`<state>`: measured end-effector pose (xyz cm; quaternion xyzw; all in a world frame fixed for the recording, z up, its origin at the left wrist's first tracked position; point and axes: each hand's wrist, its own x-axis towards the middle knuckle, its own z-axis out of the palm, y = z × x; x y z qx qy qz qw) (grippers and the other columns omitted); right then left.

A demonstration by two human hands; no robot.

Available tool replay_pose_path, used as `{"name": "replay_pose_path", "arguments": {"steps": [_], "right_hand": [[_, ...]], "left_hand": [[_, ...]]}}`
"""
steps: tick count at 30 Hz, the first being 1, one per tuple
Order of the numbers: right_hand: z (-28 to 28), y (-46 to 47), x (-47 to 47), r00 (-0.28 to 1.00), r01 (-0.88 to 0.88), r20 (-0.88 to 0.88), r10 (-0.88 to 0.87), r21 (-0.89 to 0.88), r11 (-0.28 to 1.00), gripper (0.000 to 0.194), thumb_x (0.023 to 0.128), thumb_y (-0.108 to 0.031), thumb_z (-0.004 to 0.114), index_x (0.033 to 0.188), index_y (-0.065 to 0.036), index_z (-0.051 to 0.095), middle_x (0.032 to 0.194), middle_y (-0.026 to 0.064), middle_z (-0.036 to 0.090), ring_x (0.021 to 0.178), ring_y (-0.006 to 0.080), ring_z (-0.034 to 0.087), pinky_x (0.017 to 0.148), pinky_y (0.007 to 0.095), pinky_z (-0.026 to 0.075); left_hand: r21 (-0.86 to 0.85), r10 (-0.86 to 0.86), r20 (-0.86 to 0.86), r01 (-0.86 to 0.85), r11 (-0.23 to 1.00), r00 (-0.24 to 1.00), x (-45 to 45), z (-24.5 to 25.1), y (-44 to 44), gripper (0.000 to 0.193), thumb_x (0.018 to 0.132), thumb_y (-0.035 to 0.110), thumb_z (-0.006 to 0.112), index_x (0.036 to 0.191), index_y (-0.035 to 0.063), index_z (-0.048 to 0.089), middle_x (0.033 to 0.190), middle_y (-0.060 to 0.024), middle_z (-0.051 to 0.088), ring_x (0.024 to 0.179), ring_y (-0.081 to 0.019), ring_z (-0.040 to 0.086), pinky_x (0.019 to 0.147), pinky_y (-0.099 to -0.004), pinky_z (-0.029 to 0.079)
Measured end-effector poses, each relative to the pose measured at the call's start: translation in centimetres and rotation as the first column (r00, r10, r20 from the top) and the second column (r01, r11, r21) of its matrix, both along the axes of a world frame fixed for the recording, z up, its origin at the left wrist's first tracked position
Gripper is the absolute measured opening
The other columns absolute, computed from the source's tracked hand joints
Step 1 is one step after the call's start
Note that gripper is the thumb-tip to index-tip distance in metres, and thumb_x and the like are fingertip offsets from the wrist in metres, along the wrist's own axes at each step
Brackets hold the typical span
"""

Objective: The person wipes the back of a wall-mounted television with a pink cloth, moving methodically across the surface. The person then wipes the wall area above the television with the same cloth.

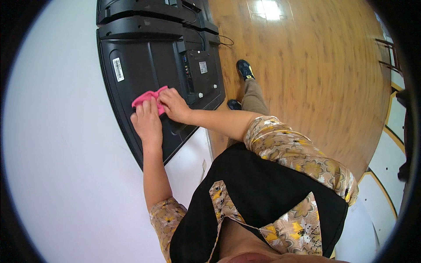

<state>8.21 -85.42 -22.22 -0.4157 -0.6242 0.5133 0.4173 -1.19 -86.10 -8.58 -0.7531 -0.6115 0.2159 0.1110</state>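
A pink cloth (146,97) is bunched between my two hands, over the black plastic back of a flat-screen television (131,56). My left hand (148,126) grips the cloth's near edge with its fingertips. On the right side of the cloth, my right hand (176,106) pinches a fold of it, fingers bent. Both hands hide part of the cloth. The television back carries a white barcode label (118,69), a connector panel (187,67) and two pale round knobs, one of them (200,95) close to my right hand.
Beyond it lies another black television (141,8), with a thin cable (227,40) looping over the wooden floor (312,65). A white wall (65,115) runs along the left. My shoe (245,68) stands on the floor. White panels with yellow edging (378,190) line the right.
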Motion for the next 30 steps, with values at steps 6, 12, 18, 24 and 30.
{"name": "replay_pose_path", "arguments": {"steps": [6,12,18,24,30], "right_hand": [[-1.1,-5.0,0.6,0.983,-0.179,-0.044,0.179,0.009,0.984,0.015,0.084,-0.003,0.067,0.099,-0.007,0.064,0.11,0.0143,0.061,0.108,0.0384,0.055,0.095,0.0466,0.047],[-1.8,-7.4,0.3,0.951,-0.292,-0.104,0.29,-0.004,0.956,0.014,0.084,-0.002,0.068,0.097,-0.006,0.064,0.106,0.0148,0.059,0.107,0.0389,0.056,0.093,0.0468,0.049],[-3.3,-2.0,-0.6,0.993,-0.102,-0.071,0.099,-0.03,0.994,0.015,0.085,-0.003,0.069,0.1,-0.006,0.066,0.109,0.0165,0.059,0.107,0.04,0.058,0.094,0.0475,0.051],[-3.7,-4.4,-0.7,0.982,-0.183,-0.075,0.174,-0.12,0.976,0.017,0.088,-0.006,0.066,0.104,-0.008,0.064,0.106,0.0171,0.059,0.103,0.0401,0.06,0.09,0.0489,0.051],[-4.1,-7.1,0.3,0.967,-0.234,-0.142,0.213,-0.153,0.96,0.012,0.088,-0.005,0.065,0.099,-0.007,0.062,0.101,0.017,0.06,0.101,0.0406,0.06,0.088,0.0503,0.05]], "left_hand": [[-0.074,0.038,-0.011,-0.039,0.997,0.999,-0.8,-1.0,-5.9,0.038,0.091,0.021,0.058,0.127,0.017,0.071,0.099,0.0031,0.059,0.097,-0.0166,0.057,0.078,-0.0368,0.036],[-0.119,-0.007,0.015,0.009,0.993,1.0,-2.1,-1.7,-9.3,0.035,0.092,0.021,0.058,0.124,0.0167,0.071,0.098,0.0033,0.058,0.095,-0.0169,0.057,0.078,-0.0365,0.036],[-0.046,-0.082,-0.018,0.081,0.996,0.996,-2.7,-3.7,-3.2,0.032,0.093,0.019,0.057,0.12,0.0154,0.073,0.098,0.0004,0.059,0.094,-0.0189,0.057,0.077,-0.0376,0.039],[-0.134,-0.117,0.03,0.12,0.984,0.993,-3.3,-3.5,-3.8,0.03,0.093,0.019,0.058,0.118,0.0132,0.073,0.1,0.0001,0.06,0.096,-0.0195,0.058,0.077,-0.0384,0.041],[-0.192,-0.143,0.074,0.155,0.969,0.987,-2.7,-3.1,-5.9,0.028,0.092,0.018,0.06,0.115,0.0135,0.074,0.099,0.0003,0.061,0.096,-0.019,0.058,0.079,-0.0385,0.041]]}}
